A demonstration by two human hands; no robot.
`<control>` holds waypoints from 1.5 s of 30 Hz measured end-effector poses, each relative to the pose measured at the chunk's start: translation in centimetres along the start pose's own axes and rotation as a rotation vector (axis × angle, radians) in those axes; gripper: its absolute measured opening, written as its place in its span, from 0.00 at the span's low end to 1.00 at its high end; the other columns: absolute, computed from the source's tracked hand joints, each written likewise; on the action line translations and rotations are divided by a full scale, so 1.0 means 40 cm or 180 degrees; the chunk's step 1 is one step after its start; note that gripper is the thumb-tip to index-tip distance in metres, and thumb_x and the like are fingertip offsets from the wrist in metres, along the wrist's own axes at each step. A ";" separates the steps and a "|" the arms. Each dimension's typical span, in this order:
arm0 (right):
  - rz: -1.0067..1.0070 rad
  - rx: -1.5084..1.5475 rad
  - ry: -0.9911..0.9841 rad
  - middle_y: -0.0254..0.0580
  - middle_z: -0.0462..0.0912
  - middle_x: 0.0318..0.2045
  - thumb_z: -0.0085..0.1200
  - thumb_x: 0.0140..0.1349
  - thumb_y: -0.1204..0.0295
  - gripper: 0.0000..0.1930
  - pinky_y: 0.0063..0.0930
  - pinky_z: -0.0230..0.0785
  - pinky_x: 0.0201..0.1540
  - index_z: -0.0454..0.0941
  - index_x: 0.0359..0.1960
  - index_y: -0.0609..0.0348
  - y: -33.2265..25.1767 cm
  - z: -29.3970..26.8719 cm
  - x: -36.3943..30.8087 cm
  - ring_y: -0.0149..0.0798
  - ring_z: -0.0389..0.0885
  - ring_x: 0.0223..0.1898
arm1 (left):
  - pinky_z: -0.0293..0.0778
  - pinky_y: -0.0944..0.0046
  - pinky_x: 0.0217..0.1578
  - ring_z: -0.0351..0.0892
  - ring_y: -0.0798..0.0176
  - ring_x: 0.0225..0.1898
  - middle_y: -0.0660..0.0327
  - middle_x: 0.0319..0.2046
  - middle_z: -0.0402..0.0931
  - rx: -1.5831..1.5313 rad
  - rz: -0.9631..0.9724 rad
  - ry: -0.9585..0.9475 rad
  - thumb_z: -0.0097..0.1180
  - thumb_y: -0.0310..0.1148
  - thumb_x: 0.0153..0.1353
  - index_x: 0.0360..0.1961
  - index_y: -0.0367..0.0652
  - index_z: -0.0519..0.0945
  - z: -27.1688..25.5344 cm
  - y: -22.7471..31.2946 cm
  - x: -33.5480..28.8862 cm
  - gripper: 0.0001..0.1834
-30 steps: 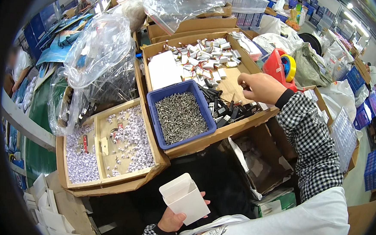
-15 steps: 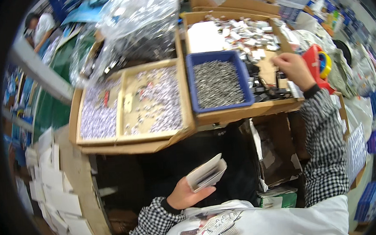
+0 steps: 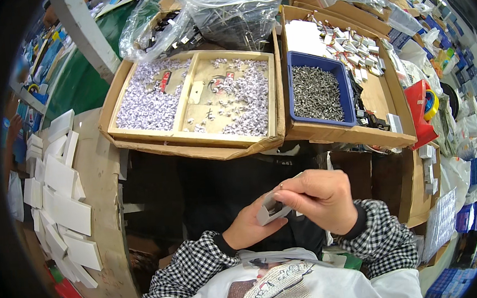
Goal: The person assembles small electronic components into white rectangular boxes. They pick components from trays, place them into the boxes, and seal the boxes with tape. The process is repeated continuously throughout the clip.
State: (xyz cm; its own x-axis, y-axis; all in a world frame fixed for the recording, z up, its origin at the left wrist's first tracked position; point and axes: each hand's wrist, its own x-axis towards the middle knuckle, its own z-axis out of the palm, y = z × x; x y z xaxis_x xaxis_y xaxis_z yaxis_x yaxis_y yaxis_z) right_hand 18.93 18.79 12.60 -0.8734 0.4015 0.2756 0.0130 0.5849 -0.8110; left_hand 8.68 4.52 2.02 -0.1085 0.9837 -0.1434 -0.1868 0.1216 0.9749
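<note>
In front of my shirt, my left hand is closed around a small white box that is tilted, with its open end facing up and to the right. My right hand meets it there, thumb and forefinger pinched at the opening. Whatever those fingertips hold is too small and hidden to name. Beyond both hands stands a blue plastic bin of small metal pieces. Left of it lies a divided wooden tray with many tiny white parts.
A cardboard carton holds the bin, loose white pieces and black parts. White boxes lie piled on the left table. Clear plastic bags sit behind the tray. At right are a red bag and a yellow tape roll.
My right hand has come back from the carton's right side to the white box's opening. The left hand still holds the box. The view has shifted, so the trays appear further right.
</note>
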 end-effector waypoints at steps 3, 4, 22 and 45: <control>0.0615 0.0758 0.0363 0.39 0.83 0.23 0.62 0.55 0.74 0.05 0.20 0.70 0.26 0.84 0.32 0.62 -0.006 0.049 -0.013 0.29 0.80 0.24 | 0.64 0.65 0.58 0.70 0.64 0.57 0.58 0.56 0.70 0.0064 0.0435 0.0369 0.59 0.24 0.58 0.64 0.43 0.62 0.014 -0.012 0.000 0.33; 0.0857 0.0959 0.0464 0.39 0.83 0.24 0.62 0.56 0.73 0.06 0.20 0.71 0.26 0.84 0.32 0.62 -0.007 0.058 -0.014 0.29 0.80 0.23 | 0.65 0.65 0.58 0.70 0.64 0.57 0.58 0.56 0.70 0.0097 0.0488 0.0442 0.59 0.24 0.58 0.64 0.43 0.62 0.015 -0.015 -0.003 0.33; -0.1909 -0.1360 -0.0662 0.34 0.79 0.27 0.67 0.48 0.70 0.14 0.22 0.68 0.20 0.80 0.36 0.58 -0.009 -0.001 0.054 0.31 0.75 0.21 | 0.67 0.65 0.53 0.70 0.66 0.54 0.60 0.51 0.71 0.0403 0.0700 -0.0078 0.59 0.27 0.59 0.56 0.41 0.68 -0.002 -0.017 -0.007 0.23; -0.1146 -0.2729 -0.1116 0.28 0.72 0.28 0.59 0.46 0.73 0.13 0.22 0.68 0.25 0.79 0.37 0.53 0.006 -0.094 0.012 0.29 0.71 0.27 | 0.69 0.67 0.54 0.75 0.63 0.53 0.57 0.53 0.73 0.0967 0.0760 0.0806 0.60 0.19 0.53 0.59 0.42 0.68 0.008 -0.010 0.019 0.30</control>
State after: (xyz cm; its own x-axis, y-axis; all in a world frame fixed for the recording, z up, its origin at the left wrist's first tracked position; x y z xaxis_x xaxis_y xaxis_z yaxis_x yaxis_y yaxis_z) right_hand 20.34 21.77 14.48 -0.9871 -0.0505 0.1517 -0.0547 0.9982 -0.0233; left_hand 9.00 5.26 1.57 -0.3559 0.9301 0.0909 0.1629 -0.0340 0.9860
